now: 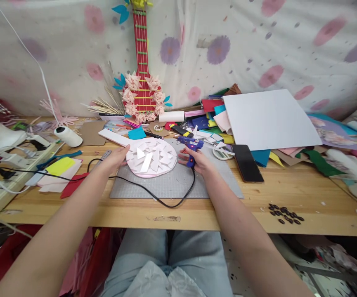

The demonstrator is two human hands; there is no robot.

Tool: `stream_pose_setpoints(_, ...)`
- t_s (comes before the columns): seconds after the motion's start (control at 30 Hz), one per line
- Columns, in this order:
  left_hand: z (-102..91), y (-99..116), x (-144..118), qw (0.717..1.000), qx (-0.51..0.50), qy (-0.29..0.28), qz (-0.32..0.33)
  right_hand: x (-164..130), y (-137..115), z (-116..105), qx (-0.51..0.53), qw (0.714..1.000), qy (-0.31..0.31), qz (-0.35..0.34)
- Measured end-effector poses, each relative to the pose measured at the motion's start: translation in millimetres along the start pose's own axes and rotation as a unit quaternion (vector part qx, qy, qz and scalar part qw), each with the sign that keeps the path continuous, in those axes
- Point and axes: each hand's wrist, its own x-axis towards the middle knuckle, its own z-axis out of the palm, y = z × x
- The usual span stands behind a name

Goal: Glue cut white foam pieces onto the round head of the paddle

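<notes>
A white guitar-shaped foam-board piece lies on the grey cutting mat, its round body covered with loose-looking white scraps and its neck pointing to the upper left. My left hand grips the left edge of the round body, close to the neck; part of the fingers is hidden. In my right hand is a blue hot glue gun, held upright just right of the round body with the nozzle pointing left. A black cord runs from its grip across the mat.
A red paper guitar with pale roses leans at the back. Several scraps, a utility knife and a large white board lie behind. At the right are a phone and black oval pieces; a power strip stands left.
</notes>
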Motion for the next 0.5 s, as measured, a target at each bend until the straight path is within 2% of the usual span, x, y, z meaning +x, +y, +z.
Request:
stream_pose_setpoints(0.07, 7.8, 3.9, -7.1, 1.0, -0.004, -0.014, -0.017, 1.3, 3.4, 2.9, 0.016, 1.0, 0.002, -0.025)
stream_pose_setpoints(0.17, 18.3, 5.3, -9.0, 0.999, -0.037, -0.005, 0.003, 8.2, 7.6, 2.1, 0.037, 0.995, 0.031, -0.086)
stream_pose_setpoints(0.33, 48.4, -10.6, -0.1, 0.994, -0.097, 0.041, 0.017, 24.6, 12.7, -9.5, 0.005, 0.981, 0.127, -0.148)
stream_pose_setpoints(0.43, 69.4, -28.2, 5.4, 0.982, -0.073, 0.13, 0.113, 30.5, 14.1, -22.1, -0.088, 0.956, 0.209, -0.186)
stream_pose_setpoints(0.5, 78.6, -38.7, 7.5, 0.967, -0.037, 0.162, 0.193, 30.7, 12.8, -31.1, -0.181, 0.928, 0.257, -0.2)
